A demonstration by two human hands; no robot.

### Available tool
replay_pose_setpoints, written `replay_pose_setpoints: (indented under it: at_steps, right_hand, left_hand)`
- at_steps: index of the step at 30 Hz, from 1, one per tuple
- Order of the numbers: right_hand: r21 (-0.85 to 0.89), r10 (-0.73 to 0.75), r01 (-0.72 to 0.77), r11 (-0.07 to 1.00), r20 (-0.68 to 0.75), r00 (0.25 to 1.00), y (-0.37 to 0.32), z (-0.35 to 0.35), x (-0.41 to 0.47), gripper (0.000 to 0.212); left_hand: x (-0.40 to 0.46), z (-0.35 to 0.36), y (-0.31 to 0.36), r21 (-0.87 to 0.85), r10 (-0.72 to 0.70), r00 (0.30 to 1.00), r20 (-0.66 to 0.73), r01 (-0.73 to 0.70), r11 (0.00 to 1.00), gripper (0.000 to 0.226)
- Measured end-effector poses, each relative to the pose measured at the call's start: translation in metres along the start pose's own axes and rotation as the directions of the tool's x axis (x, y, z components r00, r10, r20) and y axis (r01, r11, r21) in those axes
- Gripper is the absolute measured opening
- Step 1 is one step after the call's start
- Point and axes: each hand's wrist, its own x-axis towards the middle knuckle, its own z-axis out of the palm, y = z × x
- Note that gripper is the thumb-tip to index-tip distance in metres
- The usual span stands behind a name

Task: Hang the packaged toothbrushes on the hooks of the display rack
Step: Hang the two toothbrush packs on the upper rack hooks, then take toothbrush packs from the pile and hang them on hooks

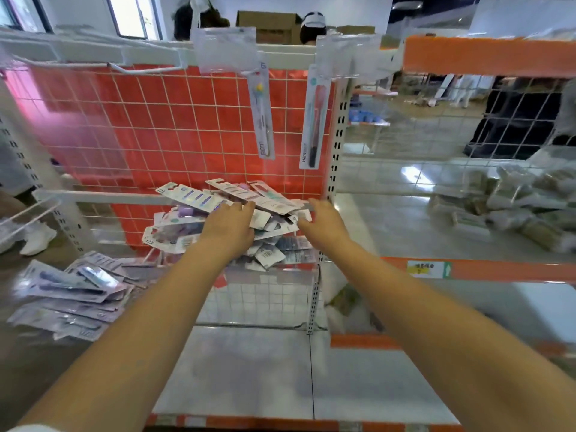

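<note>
1. Two packaged toothbrushes hang on my rack: one, another.
2. Two loose piles of packs: one under my hands, one at lower left; too many to count.
3. My two hands: left, right.

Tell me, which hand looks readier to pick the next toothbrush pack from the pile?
Probably the left hand: its fingers already lie on the pile of packs, while the right hand touches only the pile's edge.

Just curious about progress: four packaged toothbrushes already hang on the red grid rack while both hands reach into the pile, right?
Not four. The head view shows two packaged toothbrushes hanging on the rack; both hands do reach into the pile.
</note>
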Motion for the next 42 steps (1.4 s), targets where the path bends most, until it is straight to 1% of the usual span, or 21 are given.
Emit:
replay_pose_setpoints:
  at_steps: [1,5,9,12,17,19,22,24,26,28,31,34,36,38,42]
  right_hand:
    - [0.019,-0.011,0.011,1.000,0.005,1.000,0.000,0.002,-0.004,0.039]
    - [0.030,-0.049,0.048,0.998,0.022,0.999,-0.003,0.007,-0.019,0.038]
    - [0.009,-0.077,0.077,0.997,0.026,0.997,-0.007,0.017,-0.021,0.044]
    - [-0.001,-0.072,0.072,0.997,0.047,0.996,-0.015,0.029,-0.016,0.046]
    - [-0.002,-0.097,0.097,0.995,0.042,0.994,-0.038,0.045,0.002,0.039]
    - [-0.030,-0.090,0.091,0.995,0.015,0.996,-0.047,0.049,0.012,0.038]
    - [-0.048,-0.071,0.068,0.997,-0.078,0.994,-0.057,0.052,0.025,0.039]
    - [-0.045,-0.089,0.084,0.995,-0.139,0.986,-0.061,0.055,0.034,0.038]
    - [-0.076,-0.104,0.093,0.993,-0.162,0.981,-0.063,0.057,0.044,0.036]
    - [-0.134,-0.090,0.072,0.988,-0.138,0.986,-0.065,0.057,0.055,0.038]
    - [-0.188,-0.023,0.015,0.982,-0.043,0.999,-0.069,0.058,0.072,0.045]
    - [-0.216,-0.005,0.015,0.976,0.048,0.999,-0.070,0.063,0.083,0.050]
    - [-0.244,0.012,0.007,0.970,0.079,0.997,-0.072,0.065,0.086,0.051]
    - [-0.218,0.052,-0.031,0.975,0.091,0.994,-0.073,0.067,0.087,0.050]
    - [-0.107,0.097,-0.088,0.990,0.082,0.992,-0.073,0.071,0.088,0.052]
  left_hand:
    - [-0.007,0.001,0.000,0.008,-0.001,1.000,-0.004,0.001,1.000,0.055]
    - [-0.030,0.007,-0.007,0.008,-0.009,1.000,-0.002,0.009,1.000,0.053]
    - [-0.042,0.012,-0.022,-0.019,-0.035,0.999,-0.028,0.034,0.999,0.052]
    - [-0.043,0.012,-0.037,-0.033,-0.049,0.998,-0.032,0.048,0.998,0.053]
    - [-0.031,0.010,-0.068,-0.019,-0.065,0.997,-0.044,0.065,0.998,0.053]
    - [-0.023,0.008,-0.078,-0.032,-0.042,0.999,-0.028,0.041,0.999,0.052]
    - [-0.009,0.004,-0.091,-0.041,0.025,0.999,-0.028,-0.026,0.999,0.051]
    - [0.000,0.003,-0.099,-0.048,0.063,0.996,-0.059,-0.066,0.997,0.050]
    - [0.009,0.002,-0.105,-0.069,0.093,0.990,-0.102,-0.100,0.993,0.052]
    - [0.017,0.001,-0.109,-0.081,0.135,0.984,-0.116,-0.145,0.986,0.056]
    - [0.026,0.002,-0.111,-0.073,0.218,0.972,-0.085,-0.224,0.972,0.059]
    - [0.031,0.007,-0.113,-0.059,0.300,0.953,-0.040,-0.302,0.952,0.060]
    - [0.034,0.011,-0.115,-0.069,0.334,0.942,-0.038,-0.336,0.939,0.062]
    - [0.037,0.014,-0.116,-0.084,0.358,0.933,-0.043,-0.360,0.929,0.064]
    - [0.041,0.017,-0.114,-0.078,0.368,0.930,-0.015,-0.368,0.927,0.064]
